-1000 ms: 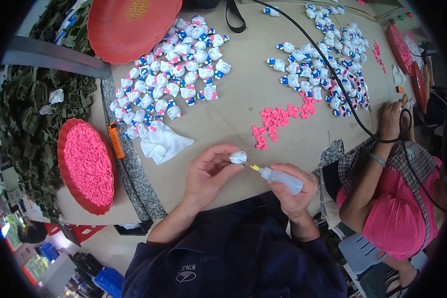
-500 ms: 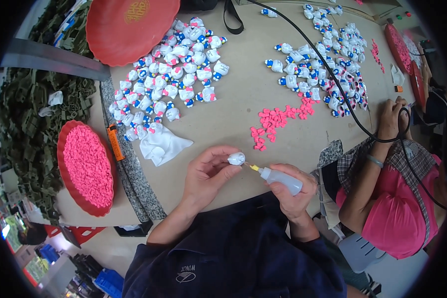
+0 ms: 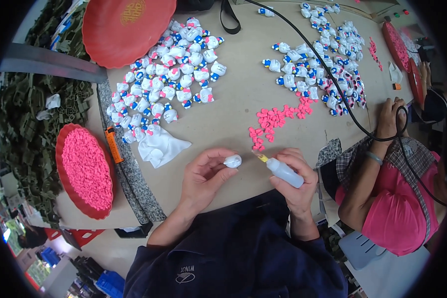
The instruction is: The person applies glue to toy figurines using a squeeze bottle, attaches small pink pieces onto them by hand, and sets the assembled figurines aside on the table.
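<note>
Between the thumb and fingers of my left hand (image 3: 206, 176) is a small white figurine (image 3: 232, 161), its far end hidden by the fingertips. My right hand (image 3: 298, 181) is wrapped round a translucent squeeze bottle (image 3: 285, 173) with a yellow tip and a thin nozzle. The nozzle points up and left, apart from the figurine. Just beyond it lie loose pink bow-shaped pieces (image 3: 270, 119). Many white figurines with blue and pink parts (image 3: 169, 74) are heaped at the left, beside a crumpled white cloth (image 3: 161, 147). A second group of blue-and-white figurines (image 3: 303, 64) spreads at the far right.
A red scalloped tray (image 3: 129, 35) stands at the far left; another red tray (image 3: 61, 149) holds pink pieces. An orange knife (image 3: 114, 145) lies by the table seam, near dark green parts (image 3: 25, 129). A black cable (image 3: 333, 74) hangs across. A co-worker (image 3: 387, 208) sits at right.
My right hand has drawn the bottle's nozzle away from the figurine, and the bottle is tilted more steeply. My left hand has shifted slightly left with the figurine.
</note>
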Motion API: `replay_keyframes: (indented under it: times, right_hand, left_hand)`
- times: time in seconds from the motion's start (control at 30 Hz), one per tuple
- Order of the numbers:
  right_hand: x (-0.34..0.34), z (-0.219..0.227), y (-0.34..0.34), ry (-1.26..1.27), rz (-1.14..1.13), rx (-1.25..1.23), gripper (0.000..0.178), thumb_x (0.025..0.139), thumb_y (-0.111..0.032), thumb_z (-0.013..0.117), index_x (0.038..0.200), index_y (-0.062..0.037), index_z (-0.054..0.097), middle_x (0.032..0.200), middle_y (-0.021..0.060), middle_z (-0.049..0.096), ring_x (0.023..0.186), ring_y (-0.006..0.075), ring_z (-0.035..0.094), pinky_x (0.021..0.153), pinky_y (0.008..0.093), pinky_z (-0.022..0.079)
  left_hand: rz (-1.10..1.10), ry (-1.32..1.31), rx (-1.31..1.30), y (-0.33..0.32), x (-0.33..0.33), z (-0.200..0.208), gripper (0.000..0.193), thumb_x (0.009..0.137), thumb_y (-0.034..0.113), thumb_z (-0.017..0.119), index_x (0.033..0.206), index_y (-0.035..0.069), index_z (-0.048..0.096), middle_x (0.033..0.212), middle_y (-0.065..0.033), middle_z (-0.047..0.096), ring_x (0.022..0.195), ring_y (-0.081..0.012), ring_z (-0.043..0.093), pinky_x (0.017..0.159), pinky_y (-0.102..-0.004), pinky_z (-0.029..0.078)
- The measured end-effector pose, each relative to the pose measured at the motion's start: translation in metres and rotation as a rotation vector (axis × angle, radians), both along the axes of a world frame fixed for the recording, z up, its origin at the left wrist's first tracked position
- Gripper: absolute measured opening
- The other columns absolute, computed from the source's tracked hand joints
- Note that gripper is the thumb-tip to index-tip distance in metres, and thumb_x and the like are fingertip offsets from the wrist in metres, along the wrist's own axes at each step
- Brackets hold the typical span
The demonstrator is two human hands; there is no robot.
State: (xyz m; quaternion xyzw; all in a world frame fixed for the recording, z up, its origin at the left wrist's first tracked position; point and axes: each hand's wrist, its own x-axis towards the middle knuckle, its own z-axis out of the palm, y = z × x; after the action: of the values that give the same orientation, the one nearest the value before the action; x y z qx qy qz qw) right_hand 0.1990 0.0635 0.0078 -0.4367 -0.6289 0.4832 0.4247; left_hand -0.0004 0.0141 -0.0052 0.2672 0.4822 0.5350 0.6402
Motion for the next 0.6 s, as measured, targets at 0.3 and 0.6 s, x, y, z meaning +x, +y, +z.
replay_keyframes:
  times: [0.3, 0.6]
  right_hand:
    - [-0.03, -0.005, -0.007, -0.21, 0.042, 0.13, 0.034, 0.064, 0.006, 0.073, 0.095, 0.0003, 0.061, 0.101, 0.0116, 0.06, 0.094, 0.0234, 0.06, 0.081, 0.0312, 0.048]
    - [-0.043, 0.006, -0.001, -0.182, -0.027, 0.076, 0.031, 0.068, 0.002, 0.074, 0.096, 0.0017, 0.061, 0.098, 0.0125, 0.063, 0.092, 0.0235, 0.06, 0.076, 0.0302, 0.048]
  left_hand:
    - [0.044, 0.06, -0.052, -0.031, -0.016, 0.009, 0.031, 0.081, -0.011, 0.061, 0.109, -0.001, 0.055, 0.11, -0.0096, 0.06, 0.099, -0.0143, 0.059, 0.087, -0.0267, 0.048]
    - [0.031, 0.007, -0.092, -0.043, -0.012, 0.007, 0.031, 0.08, -0.01, 0.062, 0.109, -0.001, 0.055, 0.106, -0.0086, 0.061, 0.097, -0.0143, 0.059, 0.086, -0.0266, 0.048]
